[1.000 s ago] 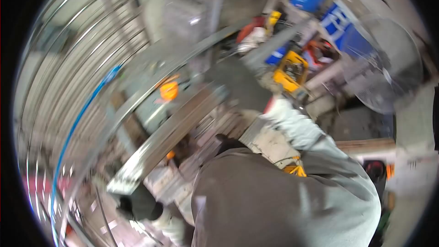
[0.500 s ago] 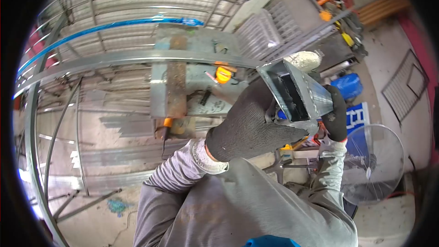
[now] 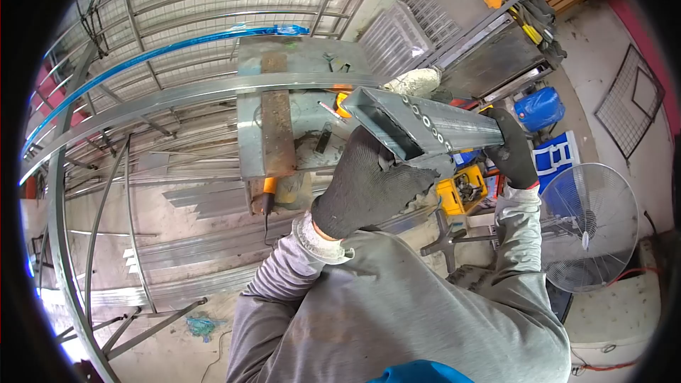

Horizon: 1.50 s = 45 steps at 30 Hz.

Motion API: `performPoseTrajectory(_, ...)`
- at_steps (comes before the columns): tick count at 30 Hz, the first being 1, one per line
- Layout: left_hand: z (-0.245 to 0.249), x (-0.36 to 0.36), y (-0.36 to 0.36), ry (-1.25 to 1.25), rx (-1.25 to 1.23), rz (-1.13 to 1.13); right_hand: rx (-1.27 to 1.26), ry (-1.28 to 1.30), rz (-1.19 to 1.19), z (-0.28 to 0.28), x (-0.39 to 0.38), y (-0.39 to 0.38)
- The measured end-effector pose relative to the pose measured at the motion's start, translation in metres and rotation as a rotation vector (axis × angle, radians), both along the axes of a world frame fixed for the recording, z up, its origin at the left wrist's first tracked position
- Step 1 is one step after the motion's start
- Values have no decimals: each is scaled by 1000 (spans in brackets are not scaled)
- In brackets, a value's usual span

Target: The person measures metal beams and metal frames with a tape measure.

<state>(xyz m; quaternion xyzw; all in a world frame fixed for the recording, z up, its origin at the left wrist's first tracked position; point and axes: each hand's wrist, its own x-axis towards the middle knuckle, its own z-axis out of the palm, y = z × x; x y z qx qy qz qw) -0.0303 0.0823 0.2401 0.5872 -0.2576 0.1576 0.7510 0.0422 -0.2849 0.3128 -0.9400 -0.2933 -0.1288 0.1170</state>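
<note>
A grey rectangular metal tube [image 3: 433, 128] is held up in front of me at a slant. Its open end faces me on the left, and a row of small round marks or holes runs across its side. My left hand [image 3: 376, 188], in a dark glove, grips it from below near that end. At the tube's right end, my right hand [image 3: 514, 149] is wrapped round the edge, its glove dark as well. Just beyond the tube lies a white wrapped bundle [image 3: 413, 81]. An orange tape measure [image 3: 342, 105] rests on the metal workbench [image 3: 312, 51], partly hidden by the tube.
A long metal bar [image 3: 213, 87] crosses the bench, with a blue-wrapped strip [image 3: 177, 46] behind it. An orange-handled tool [image 3: 269, 188] hangs at the bench's front. Right of me are a yellow crate [image 3: 448, 195], a blue container [image 3: 539, 108] and a round wire fan [image 3: 603, 234].
The tube has turned so that more of its side shows, and its open end has moved left. Both hands still hold it, the left lower and further left. The view has shifted slightly.
</note>
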Motion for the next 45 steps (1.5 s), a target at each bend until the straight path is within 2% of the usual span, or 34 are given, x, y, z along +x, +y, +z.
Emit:
performPoseTrajectory(2,-7,-3,0,168,-258,-217,-24,-25,16,-4,0,3)
performPoseTrajectory(5,-9,-4,4,38,-135,-59,-15,68,-35,-1,-2,15)
performPoseTrajectory(11,-18,2,1,-11,-146,-20,-28,-18,-19,-14,0,4)
performPoseTrajectory(12,-19,2,3,-11,-147,-18,-13,-39,-3,-15,0,3)
performPoseTrajectory(14,-20,1,6,140,-155,-159,-6,-85,19,-17,-1,5)
performPoseTrajectory(16,-20,1,5,146,-173,-166,5,-136,43,-17,-4,8)
performPoseTrajectory(21,-5,0,0,123,-268,-86,16,-12,6,-9,2,9)
performPoseTrajectory(22,-6,0,-4,184,-348,-135,16,-13,11,-6,4,7)
performPoseTrajectory(24,-9,2,-8,241,-429,-180,-18,152,-33,2,8,2)
performPoseTrajectory(26,-11,5,-10,32,-189,24,-49,182,9,13,12,-6)
performPoseTrajectory(29,5,2,-18,-25,-266,153,-46,234,58,31,19,-6)
performPoseTrajectory(31,11,0,-20,44,-312,111,-164,602,-72,61,26,21)
performPoseTrajectory(32,13,1,-21,113,-360,71,-131,419,-39,49,34,-3)
performPoseTrajectory(33,14,3,-21,111,-356,69,-127,417,-40,45,45,-27)
performPoseTrajectory(35,11,5,-21,288,-344,-42,-1,641,149,59,43,2)
performPoseTrajectory(36,11,4,-23,287,-338,-42,-30,919,106,71,51,9)
performPoseTrajectory(39,10,4,-24,248,-427,-35,-145,828,179,57,78,-29)
performPoseTrajectory(40,9,4,-22,201,-290,92,-146,828,186,56,81,-35)
performPoseTrajectory(41,8,5,-21,155,-153,219,-183,827,133,56,84,-37)
performPoseTrajectory(45,2,6,-25,174,-262,173,-330,814,-84,57,94,-39)
